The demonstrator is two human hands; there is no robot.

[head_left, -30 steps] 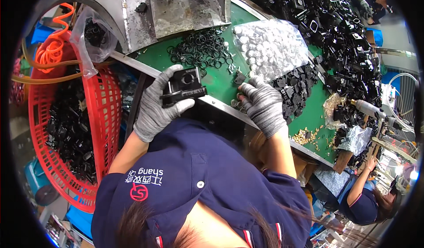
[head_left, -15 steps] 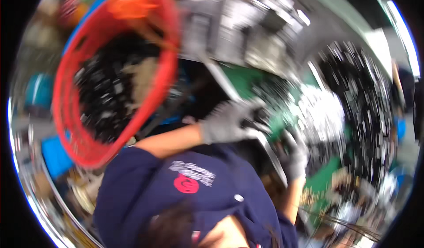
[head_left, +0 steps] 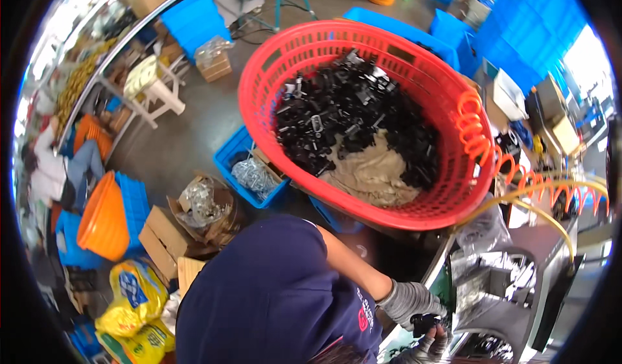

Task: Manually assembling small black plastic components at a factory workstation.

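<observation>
My left hand (head_left: 412, 302), in a grey glove, is closed around a small black part (head_left: 424, 324) at the lower right. The part looks like moulded plastic, but its exact kind is too small to make out. Just below it, my right hand (head_left: 433, 347) has a grey glove with bare fingertips, which are pressed together against the same part. The lower picture edge cuts off much of that hand. Beyond my left arm stands a large red basket (head_left: 262, 140), heaped with black parts (head_left: 343, 114) and a crumpled beige cloth (head_left: 376, 173).
An orange coiled hose (head_left: 472, 127) hangs over the basket's right rim. Grey machinery (head_left: 551, 247) stands at the right. A blue bin (head_left: 227, 150), an open carton (head_left: 162, 244), yellow bags (head_left: 133, 299) and a stool (head_left: 155, 92) fill the left. Another person (head_left: 52, 163) is at the far left.
The view has swung left, so the basket now fills the middle and my hands sit at the lower right. My hands are now close together at the black part.
</observation>
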